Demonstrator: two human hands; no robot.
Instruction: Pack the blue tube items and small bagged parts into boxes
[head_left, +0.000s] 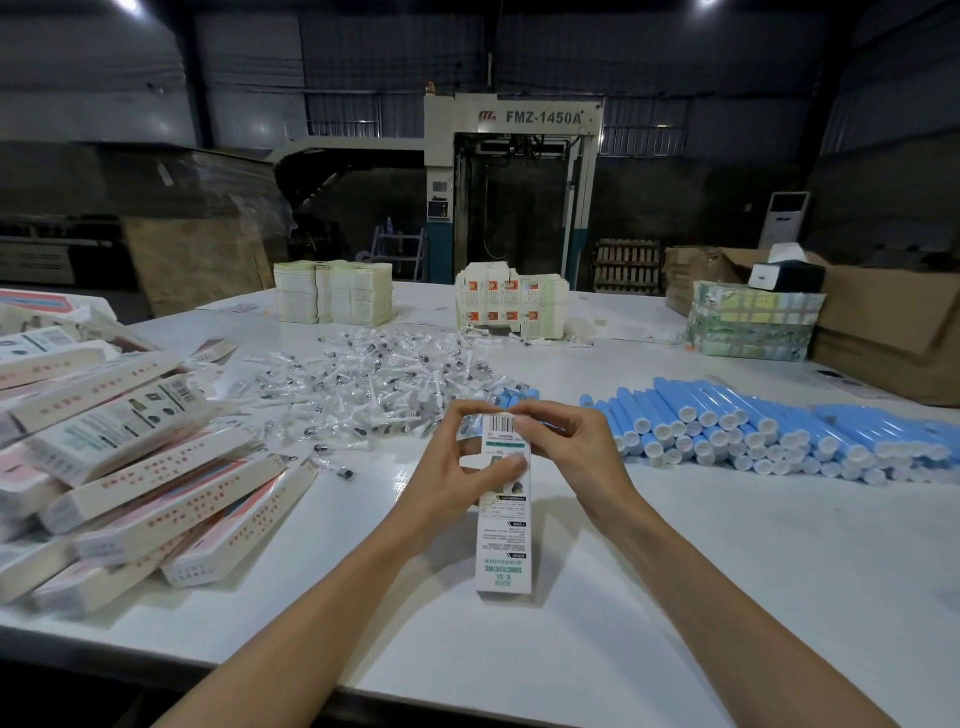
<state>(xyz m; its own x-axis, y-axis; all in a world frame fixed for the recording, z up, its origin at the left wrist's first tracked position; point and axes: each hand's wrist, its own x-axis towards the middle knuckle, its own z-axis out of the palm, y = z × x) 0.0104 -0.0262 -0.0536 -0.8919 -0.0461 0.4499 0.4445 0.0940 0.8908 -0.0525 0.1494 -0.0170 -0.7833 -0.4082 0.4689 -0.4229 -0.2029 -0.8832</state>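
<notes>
Printed carton (503, 545), centre frame; long axis up-frame, mouth uppermost. Left hand (452, 467) grips its upper side; right hand (566, 441) pinches the top flap; bagged part (466, 427) at mouth, leftward.

The top end of the upright box (503, 540) is covered by the fingers of the left hand (449, 480) and the right hand (571, 447), so its flap cannot be judged. A clear bag (469, 427) shows only in part behind the left fingers. A few blue tubes (511, 397) are mostly hidden behind both hands. The tube stack (753, 431) and the cardboard carton (883, 332) run off the right edge. The pile of filled boxes (130, 467) is blurred and cut by the left edge. Parts in the heap of bags (363, 374) are too small to identify. The box's fine print is unreadable.
</notes>
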